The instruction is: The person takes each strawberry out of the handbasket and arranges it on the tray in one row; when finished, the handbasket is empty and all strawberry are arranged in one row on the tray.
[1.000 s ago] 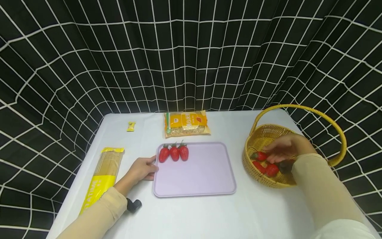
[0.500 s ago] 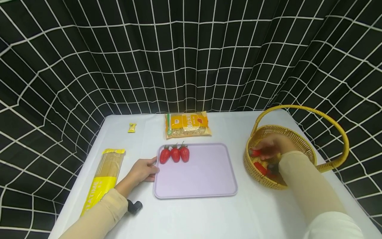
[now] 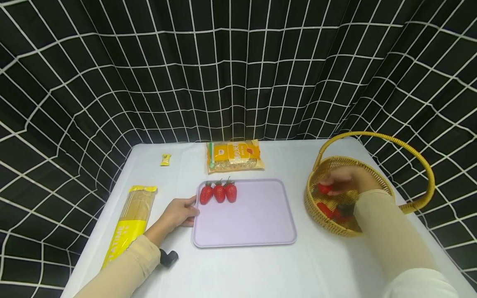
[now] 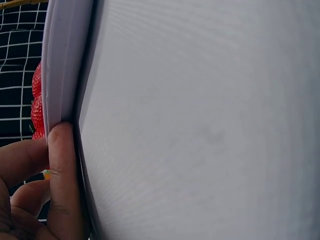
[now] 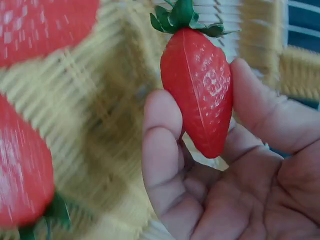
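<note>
As I follow the feeds from my distant station, black cloth point(image 3: 238, 62) with a white grid hangs behind a white table point(image 3: 238, 273). On the table's right I have the wicker basket point(image 3: 314, 217), its yellow handle point(image 3: 376, 133) arching above; two loose strawberries point(image 3: 324, 209) lie inside. Well apart to its left, the lilac tray point(image 3: 253, 219) lies flat, bearing three strawberries point(image 3: 220, 193) in a close row near its far left corner, leafy ends toward the far edge. A long yellow packet point(image 3: 130, 223) lies left of the tray, and an orange-and-clear bag point(image 3: 235, 156) behind it.

I see the left hand point(image 3: 180, 213) gripping the tray's left rim, a finger or thumb along the outer wall; I judge that enough to steady it, and would add no pressure that might tip it. Over the basket's floor, the right hand point(image 3: 344, 180) pinches the held strawberry point(image 5: 197, 95) between thumb and fingertips, its tip toward the palm. I'd call that sound: contact on both sides, leaves free. Done well, I think, any lift goes wide of the handle and the loose fruit. Smallest, a yellow wrapped piece point(image 3: 165, 159) sits far left.
</note>
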`<state>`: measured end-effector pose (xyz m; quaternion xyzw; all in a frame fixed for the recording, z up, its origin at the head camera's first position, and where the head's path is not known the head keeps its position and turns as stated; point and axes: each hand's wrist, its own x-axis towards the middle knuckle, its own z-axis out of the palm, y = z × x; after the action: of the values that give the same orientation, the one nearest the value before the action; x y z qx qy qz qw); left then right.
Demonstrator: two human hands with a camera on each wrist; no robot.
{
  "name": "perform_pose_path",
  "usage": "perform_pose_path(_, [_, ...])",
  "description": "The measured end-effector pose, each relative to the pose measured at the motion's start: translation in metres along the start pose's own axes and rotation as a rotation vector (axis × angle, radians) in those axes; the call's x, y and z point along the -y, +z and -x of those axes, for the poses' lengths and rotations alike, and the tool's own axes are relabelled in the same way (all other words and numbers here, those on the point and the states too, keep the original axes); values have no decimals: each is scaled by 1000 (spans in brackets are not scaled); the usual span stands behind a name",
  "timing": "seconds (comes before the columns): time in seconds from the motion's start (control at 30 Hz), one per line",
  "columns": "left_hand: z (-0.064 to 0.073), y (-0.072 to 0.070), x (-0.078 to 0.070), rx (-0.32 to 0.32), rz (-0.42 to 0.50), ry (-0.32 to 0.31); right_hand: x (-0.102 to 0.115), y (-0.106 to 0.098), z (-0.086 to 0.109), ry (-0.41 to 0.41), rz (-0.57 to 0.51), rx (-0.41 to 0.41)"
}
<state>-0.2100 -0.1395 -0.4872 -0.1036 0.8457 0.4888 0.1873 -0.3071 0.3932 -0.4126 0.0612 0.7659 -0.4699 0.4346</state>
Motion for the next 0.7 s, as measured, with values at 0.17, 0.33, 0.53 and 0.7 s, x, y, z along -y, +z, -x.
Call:
perform_pose_path(0.17, [0,0,0,-1,-16,-3,-9,-11,24,-21,-141,-1])
perform_pose_path(0.33, [-1,0,2,-5,-20,-9,-4,-9,45,-88,-200,52])
perform_pose_path(0.53, [-1,-1,2,1,-21,-1,26,9,64,-186,-58,69])
perform_pose_path(0.7, [-2,0,1,2,-29,-5,49,47,52,-277,57,31])
